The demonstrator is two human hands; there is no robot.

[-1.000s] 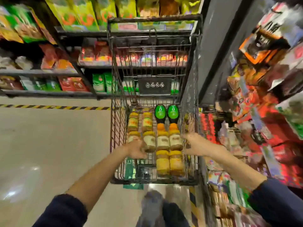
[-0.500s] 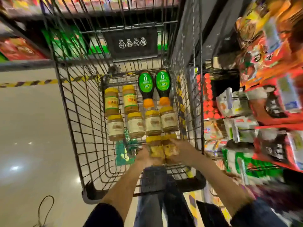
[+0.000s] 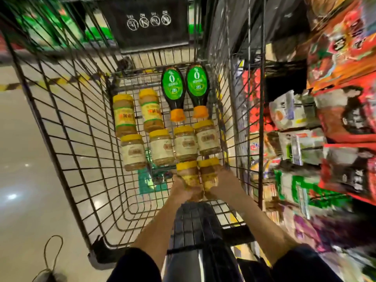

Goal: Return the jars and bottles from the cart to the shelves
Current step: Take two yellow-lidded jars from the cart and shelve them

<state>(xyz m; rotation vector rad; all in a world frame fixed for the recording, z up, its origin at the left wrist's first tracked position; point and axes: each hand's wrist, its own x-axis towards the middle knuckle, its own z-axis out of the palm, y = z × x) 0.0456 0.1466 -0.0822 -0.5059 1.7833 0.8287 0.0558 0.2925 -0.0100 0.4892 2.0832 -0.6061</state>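
A black wire cart (image 3: pixel 67 127) holds several yellow-lidded jars lying on its floor and two dark bottles (image 3: pixel 173 88) with green labels and orange caps at the far end. Both my arms reach into the cart. My left hand (image 3: pixel 181 190) grips the nearest left jar (image 3: pixel 188 174). My right hand (image 3: pixel 223 184) grips the nearest right jar (image 3: pixel 209 171) beside it. The two held jars lie side by side, lids pointing away from me. A row of several pale jars (image 3: pixel 162 147) sits just beyond them.
Shelves (image 3: pixel 335 123) packed with red, green and white packets stand close along the cart's right side. Pale shiny floor (image 3: pixel 26 159) lies to the left, with a yellow-black stripe farther off. A cord loop (image 3: pixel 53 253) lies on the floor at lower left.
I have leaned over the cart. Both hands left the cart's handle end, reached down inside and closed on the two nearest jars.
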